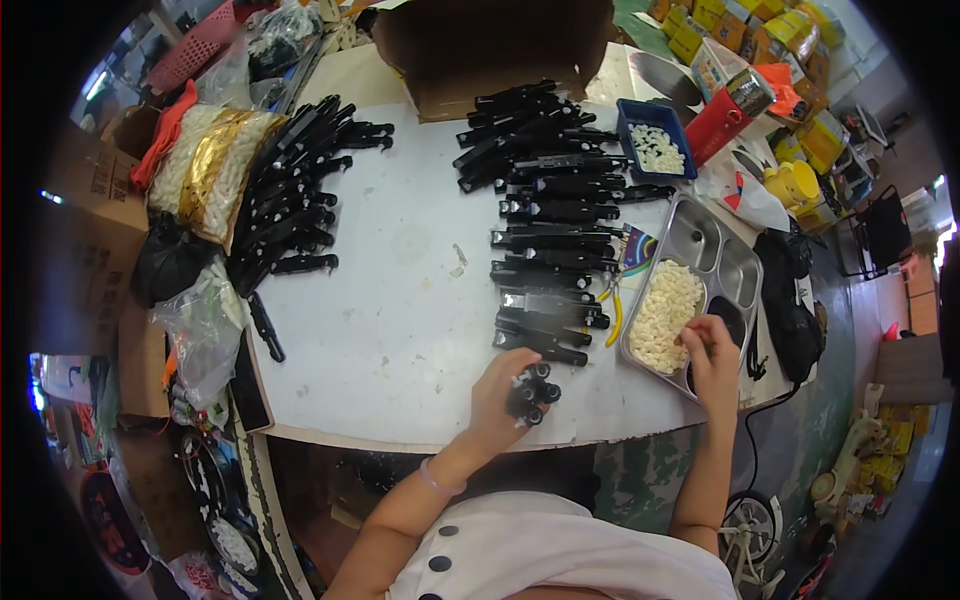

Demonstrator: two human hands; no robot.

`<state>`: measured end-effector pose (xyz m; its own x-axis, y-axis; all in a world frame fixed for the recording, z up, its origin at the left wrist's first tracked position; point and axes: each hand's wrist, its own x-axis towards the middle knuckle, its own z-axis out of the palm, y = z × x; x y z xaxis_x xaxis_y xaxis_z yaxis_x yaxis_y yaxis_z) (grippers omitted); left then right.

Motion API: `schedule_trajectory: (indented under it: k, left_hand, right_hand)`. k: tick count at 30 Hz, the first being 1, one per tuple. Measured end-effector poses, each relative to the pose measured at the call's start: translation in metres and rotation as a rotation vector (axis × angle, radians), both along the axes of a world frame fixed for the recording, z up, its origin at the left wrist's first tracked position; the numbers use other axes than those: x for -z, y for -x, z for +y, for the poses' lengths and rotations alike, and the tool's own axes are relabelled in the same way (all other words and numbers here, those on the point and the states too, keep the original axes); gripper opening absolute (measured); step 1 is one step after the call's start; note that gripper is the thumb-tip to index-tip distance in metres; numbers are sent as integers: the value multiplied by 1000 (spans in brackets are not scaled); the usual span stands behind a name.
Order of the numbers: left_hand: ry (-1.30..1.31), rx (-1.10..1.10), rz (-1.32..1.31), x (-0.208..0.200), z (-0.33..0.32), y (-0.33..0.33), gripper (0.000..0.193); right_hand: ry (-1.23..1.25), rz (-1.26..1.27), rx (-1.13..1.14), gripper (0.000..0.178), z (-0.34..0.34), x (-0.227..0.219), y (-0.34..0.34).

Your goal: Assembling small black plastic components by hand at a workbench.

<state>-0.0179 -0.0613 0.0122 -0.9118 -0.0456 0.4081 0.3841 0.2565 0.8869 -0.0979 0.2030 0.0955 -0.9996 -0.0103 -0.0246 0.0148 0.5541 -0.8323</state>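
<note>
My left hand (493, 398) is closed around a small bundle of black parts (533, 393) with round, hollow-looking ends, held just above the table's front edge. Over a steel compartment tray (735, 268), my right hand (711, 357) has its fingertips pinched together at a heap of small white pieces (663, 312). Whatever is between those fingertips is too small to make out. Beyond my left hand, long black parts (555, 240) lie side by side in a column. A second pile of similar black parts (290, 190) covers the table's left side.
Yellow-handled pliers (612, 312) lie between the column and the tray. A blue bin (625, 140) of white pieces and a red cylinder (720, 122) stand at the back right. An open cardboard box (490, 60) sits at the back. Filled plastic bags (200, 180) line the left edge.
</note>
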Motion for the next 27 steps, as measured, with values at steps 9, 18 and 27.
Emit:
schedule_trajectory:
  k: [9, 18, 27]
  left_hand:
    - [-3, -5, 46, -1, 1, 2, 54]
    - [-55, -40, 13, -2, 2, 1, 55]
    - [-61, -43, 14, -2, 2, 2, 55]
  right_hand:
    - [450, -125, -299, 11, -71, -30, -40]
    - [-32, 434, -511, 15, -110, -27, -43]
    - [-222, 586, -552, 16, -117, -25, -38]
